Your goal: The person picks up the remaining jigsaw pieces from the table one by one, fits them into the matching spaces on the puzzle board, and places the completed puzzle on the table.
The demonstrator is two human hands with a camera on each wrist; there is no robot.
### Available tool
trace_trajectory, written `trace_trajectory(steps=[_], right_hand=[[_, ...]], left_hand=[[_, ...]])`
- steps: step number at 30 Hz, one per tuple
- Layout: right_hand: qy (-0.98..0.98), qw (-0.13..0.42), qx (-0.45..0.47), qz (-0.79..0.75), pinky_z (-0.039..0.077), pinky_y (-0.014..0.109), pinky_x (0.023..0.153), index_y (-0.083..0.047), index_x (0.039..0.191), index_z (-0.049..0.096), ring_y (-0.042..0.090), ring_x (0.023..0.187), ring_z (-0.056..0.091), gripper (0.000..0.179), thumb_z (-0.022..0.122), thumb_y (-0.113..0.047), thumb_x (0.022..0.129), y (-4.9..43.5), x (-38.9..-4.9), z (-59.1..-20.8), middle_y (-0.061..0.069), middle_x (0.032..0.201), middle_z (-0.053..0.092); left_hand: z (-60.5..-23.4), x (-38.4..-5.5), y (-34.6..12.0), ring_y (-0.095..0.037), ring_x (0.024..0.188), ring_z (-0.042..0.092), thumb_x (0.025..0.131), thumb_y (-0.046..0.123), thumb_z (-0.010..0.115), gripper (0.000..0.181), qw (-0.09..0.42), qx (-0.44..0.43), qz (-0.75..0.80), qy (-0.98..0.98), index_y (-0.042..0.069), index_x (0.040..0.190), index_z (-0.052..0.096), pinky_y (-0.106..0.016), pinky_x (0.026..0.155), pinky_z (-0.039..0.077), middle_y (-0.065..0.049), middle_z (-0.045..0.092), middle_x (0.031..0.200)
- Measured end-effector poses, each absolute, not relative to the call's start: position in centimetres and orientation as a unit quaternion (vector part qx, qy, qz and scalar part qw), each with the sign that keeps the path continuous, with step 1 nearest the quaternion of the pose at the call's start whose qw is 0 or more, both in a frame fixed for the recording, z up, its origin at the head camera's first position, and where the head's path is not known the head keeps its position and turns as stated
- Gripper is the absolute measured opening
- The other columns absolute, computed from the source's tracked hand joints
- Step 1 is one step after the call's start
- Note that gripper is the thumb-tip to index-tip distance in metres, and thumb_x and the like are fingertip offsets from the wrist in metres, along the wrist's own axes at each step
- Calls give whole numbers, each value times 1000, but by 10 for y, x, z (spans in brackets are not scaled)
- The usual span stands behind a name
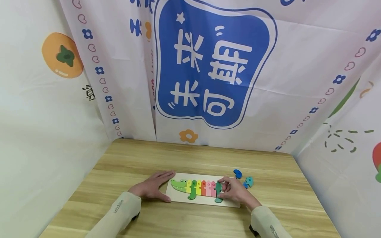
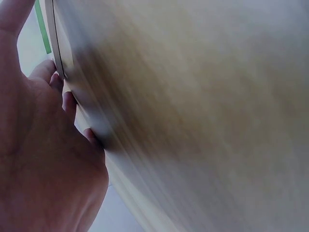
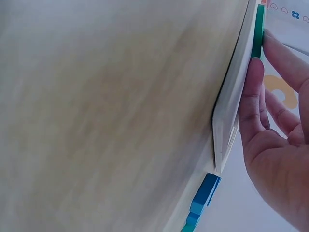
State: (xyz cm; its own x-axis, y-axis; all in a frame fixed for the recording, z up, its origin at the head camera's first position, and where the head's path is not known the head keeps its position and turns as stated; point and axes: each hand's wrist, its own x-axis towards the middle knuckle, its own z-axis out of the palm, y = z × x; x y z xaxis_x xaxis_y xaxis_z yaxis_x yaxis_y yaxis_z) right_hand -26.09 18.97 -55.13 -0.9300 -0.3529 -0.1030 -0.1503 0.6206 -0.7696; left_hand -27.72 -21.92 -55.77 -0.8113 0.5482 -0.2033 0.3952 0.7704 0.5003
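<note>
A pale wooden puzzle board (image 1: 205,199) lies flat on the table, filled with a row of coloured pieces that form a crocodile, its green head (image 1: 178,185) at the left end. My left hand (image 1: 153,186) spans the board's left end, thumb at the near corner and fingers at the far one. Between thumb and fingers, my right hand (image 1: 236,191) pinches a dark green puzzle piece (image 1: 218,187) at the right end of the row. In the right wrist view, the green piece (image 3: 259,30) stands proud of the board's surface.
To the right of the board, beyond my right hand, lie a dark blue piece (image 1: 237,174) and teal and blue pieces (image 1: 249,181). Wood-grained tabletop (image 1: 184,221) surrounds the board. A printed white cloth (image 1: 131,109) hangs behind the table and at both sides.
</note>
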Motion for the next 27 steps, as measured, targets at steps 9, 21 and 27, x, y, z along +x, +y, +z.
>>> trace_trajectory(steps=[9,21,27], right_hand=[[900,124,-149,-389,44,21,60,-2,131,70,16,75,54,60,93,-18,78,189,-260,-550,0,85,63],[905,126,-172,-368,45,21,60,1,133,69,13,73,55,62,92,-20,79,189,-263,-550,-2,81,63],[906,124,-180,-362,45,21,60,2,133,68,12,72,55,62,91,-20,80,189,-263,-549,-4,80,63]], left_hand=[[-558,-277,-219,-37,158,18,77,68,81,113,172,254,222,926,26,166,25,-67,122,24,3,20,174],[-557,-277,-218,-38,158,19,78,65,82,113,165,258,222,926,23,166,26,-68,121,25,2,21,174],[-557,-278,-218,-38,158,18,78,66,81,112,164,261,219,926,24,166,25,-67,121,25,2,21,174]])
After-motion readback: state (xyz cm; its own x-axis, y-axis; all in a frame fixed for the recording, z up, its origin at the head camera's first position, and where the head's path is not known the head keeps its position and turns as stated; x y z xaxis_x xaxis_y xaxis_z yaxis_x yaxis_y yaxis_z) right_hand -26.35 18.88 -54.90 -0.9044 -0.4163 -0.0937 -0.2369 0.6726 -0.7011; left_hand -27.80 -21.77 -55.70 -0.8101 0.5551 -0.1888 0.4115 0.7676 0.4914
